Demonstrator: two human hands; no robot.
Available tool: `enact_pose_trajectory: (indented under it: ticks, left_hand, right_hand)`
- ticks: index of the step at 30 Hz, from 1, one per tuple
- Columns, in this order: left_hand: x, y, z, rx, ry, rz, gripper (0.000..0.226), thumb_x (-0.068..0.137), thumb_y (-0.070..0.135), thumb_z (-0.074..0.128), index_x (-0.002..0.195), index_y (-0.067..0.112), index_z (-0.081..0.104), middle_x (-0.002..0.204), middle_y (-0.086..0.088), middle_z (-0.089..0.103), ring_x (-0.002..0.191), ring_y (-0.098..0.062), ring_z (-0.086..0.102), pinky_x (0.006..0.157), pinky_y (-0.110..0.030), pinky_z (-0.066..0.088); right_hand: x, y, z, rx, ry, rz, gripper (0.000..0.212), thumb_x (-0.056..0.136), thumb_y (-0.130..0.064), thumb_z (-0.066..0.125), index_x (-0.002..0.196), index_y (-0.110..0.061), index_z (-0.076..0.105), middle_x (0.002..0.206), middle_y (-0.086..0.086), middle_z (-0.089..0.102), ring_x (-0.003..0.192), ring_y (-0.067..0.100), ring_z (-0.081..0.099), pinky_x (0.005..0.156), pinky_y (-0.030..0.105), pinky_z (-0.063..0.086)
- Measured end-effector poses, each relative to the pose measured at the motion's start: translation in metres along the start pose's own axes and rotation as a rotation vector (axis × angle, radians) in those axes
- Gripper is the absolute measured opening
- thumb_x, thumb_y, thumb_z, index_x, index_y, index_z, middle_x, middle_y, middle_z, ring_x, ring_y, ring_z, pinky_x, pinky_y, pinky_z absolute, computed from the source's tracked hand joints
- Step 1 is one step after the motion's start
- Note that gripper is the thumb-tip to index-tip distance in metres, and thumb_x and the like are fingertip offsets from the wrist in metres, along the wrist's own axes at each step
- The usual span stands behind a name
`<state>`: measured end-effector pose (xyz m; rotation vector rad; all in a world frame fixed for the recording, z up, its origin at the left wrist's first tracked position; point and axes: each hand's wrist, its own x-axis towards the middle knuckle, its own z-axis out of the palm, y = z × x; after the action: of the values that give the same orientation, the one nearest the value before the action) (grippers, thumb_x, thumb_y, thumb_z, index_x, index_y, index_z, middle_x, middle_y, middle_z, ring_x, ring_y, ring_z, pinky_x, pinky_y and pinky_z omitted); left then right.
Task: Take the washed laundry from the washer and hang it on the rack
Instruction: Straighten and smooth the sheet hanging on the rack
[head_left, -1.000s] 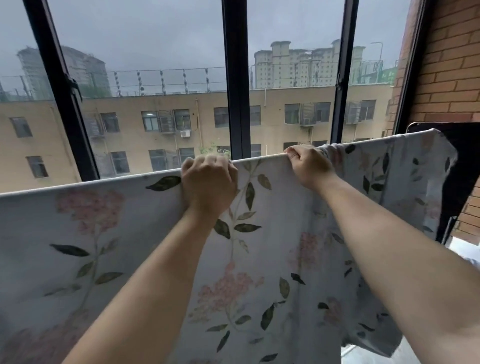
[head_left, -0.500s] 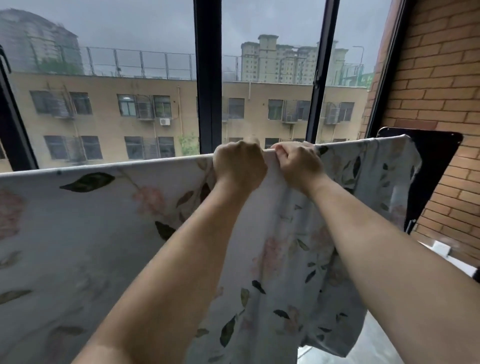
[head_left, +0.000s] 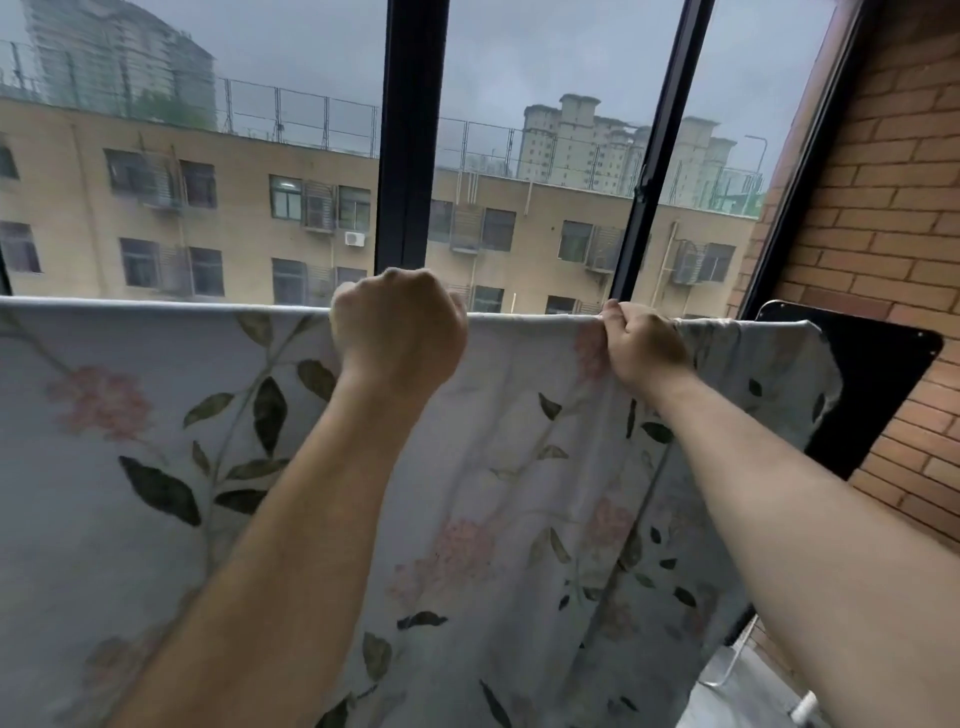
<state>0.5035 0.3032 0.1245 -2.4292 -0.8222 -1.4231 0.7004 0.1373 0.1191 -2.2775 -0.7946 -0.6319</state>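
You are gripping the draped top edge of the floral bedsheet (head_left: 156, 441), left hand (head_left: 397, 332) fisted over it, right hand (head_left: 644, 348) pinching it, and uneven tugging is possibly dragging it off the rack hidden beneath your knuckles.

The left hand (head_left: 397, 332) and right hand (head_left: 644, 348) are bare, with bare forearms running back from both wrists.

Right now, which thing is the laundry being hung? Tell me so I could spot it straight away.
Find the big black-framed window. Right below it a pale sheet hangs across most of the view, its top edge gripped by the left hand and right hand. Only it has pink flowers and green leaves; the panel beside it is plain black.
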Motion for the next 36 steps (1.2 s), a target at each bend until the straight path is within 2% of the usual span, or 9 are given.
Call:
enact_pose_trajectory:
  ticks: [3, 6, 8, 11, 15, 19, 26, 31, 36]
  left_hand:
    - [0.015, 0.073, 0.006, -0.113, -0.119, 0.11, 0.031, 0.092, 0.019, 0.039, 0.069, 0.012, 0.059, 0.06, -0.001, 0.054, 0.054, -0.017, 0.049, 0.061, -0.028, 0.04]
    - [0.018, 0.116, 0.026, -0.078, -0.215, 0.128, 0.031, 0.094, 0.024, 0.041, 0.079, 0.015, 0.066, 0.072, -0.005, 0.062, 0.062, -0.021, 0.051, 0.061, -0.028, 0.035]
    - [0.01, 0.119, 0.043, 0.039, -0.156, 0.116, 0.044, 0.099, 0.035, 0.035, 0.074, 0.017, 0.067, 0.068, -0.004, 0.064, 0.057, -0.022, 0.052, 0.06, -0.029, 0.03]
    - [0.003, 0.113, 0.054, 0.098, -0.011, 0.124, 0.055, 0.1, 0.043, 0.031, 0.065, 0.016, 0.066, 0.058, -0.003, 0.063, 0.049, -0.021, 0.052, 0.057, -0.028, 0.028]
    - [0.006, 0.108, 0.049, 0.14, -0.06, 0.145, 0.061, 0.104, 0.045, 0.022, 0.069, 0.018, 0.066, 0.056, 0.001, 0.052, 0.048, -0.018, 0.046, 0.053, -0.026, 0.033]
    - [0.007, 0.113, 0.05, 0.124, -0.065, 0.102, 0.063, 0.103, 0.047, 0.022, 0.07, 0.018, 0.066, 0.06, 0.0, 0.061, 0.051, -0.019, 0.053, 0.053, -0.025, 0.036]
    - [0.009, 0.129, 0.054, 0.205, -0.045, 0.111, 0.057, 0.103, 0.044, 0.029, 0.069, 0.018, 0.067, 0.055, 0.002, 0.048, 0.05, -0.018, 0.045, 0.054, -0.026, 0.027]
    - [0.017, 0.147, 0.056, 0.238, -0.148, -0.075, 0.053, 0.1, 0.035, 0.027, 0.066, 0.014, 0.061, 0.054, 0.0, 0.046, 0.049, -0.019, 0.044, 0.061, -0.03, 0.032]
    - [0.034, 0.218, 0.069, 0.131, -0.307, 0.052, 0.035, 0.096, 0.021, 0.031, 0.084, 0.019, 0.064, 0.084, -0.006, 0.066, 0.072, -0.023, 0.056, 0.072, -0.034, 0.043]
  right_hand:
    - [0.001, 0.01, -0.001, 0.0, -0.008, -0.085, 0.041, 0.106, -0.037, 0.031, 0.093, -0.015, 0.064, 0.11, 0.014, 0.067, 0.11, 0.033, 0.055, 0.099, 0.042, 0.04]
    - [0.01, 0.022, -0.003, 0.042, -0.033, -0.125, 0.04, 0.104, -0.041, 0.032, 0.075, -0.025, 0.054, 0.099, 0.009, 0.067, 0.104, 0.029, 0.056, 0.087, 0.037, 0.04]
    - [0.014, 0.032, -0.006, 0.076, -0.04, -0.146, 0.044, 0.105, -0.043, 0.03, 0.068, -0.025, 0.048, 0.091, 0.005, 0.064, 0.102, 0.028, 0.056, 0.085, 0.035, 0.038]
    - [0.022, 0.049, -0.011, 0.069, -0.091, -0.162, 0.045, 0.106, -0.044, 0.024, 0.079, -0.024, 0.055, 0.1, 0.007, 0.065, 0.109, 0.027, 0.053, 0.095, 0.038, 0.035]
    - [0.038, 0.067, -0.014, 0.023, -0.173, -0.167, 0.051, 0.104, -0.05, 0.018, 0.084, -0.025, 0.057, 0.112, 0.009, 0.065, 0.118, 0.031, 0.051, 0.1, 0.042, 0.035]
    - [0.053, 0.091, -0.023, -0.002, -0.191, -0.149, 0.057, 0.105, -0.047, 0.018, 0.12, -0.016, 0.064, 0.131, 0.014, 0.061, 0.128, 0.033, 0.046, 0.108, 0.042, 0.03]
    - [0.077, 0.145, -0.033, -0.041, -0.201, -0.102, 0.058, 0.105, -0.047, 0.017, 0.123, -0.015, 0.063, 0.133, 0.015, 0.059, 0.128, 0.034, 0.047, 0.11, 0.041, 0.03]
    - [0.084, 0.147, -0.027, -0.032, -0.242, -0.08, 0.058, 0.105, -0.046, 0.015, 0.134, -0.016, 0.056, 0.146, 0.012, 0.049, 0.138, 0.032, 0.036, 0.115, 0.039, 0.02]
    - [0.084, 0.137, -0.019, -0.024, -0.234, -0.135, 0.056, 0.105, -0.045, 0.016, 0.131, -0.018, 0.058, 0.144, 0.009, 0.05, 0.136, 0.031, 0.036, 0.114, 0.039, 0.022]
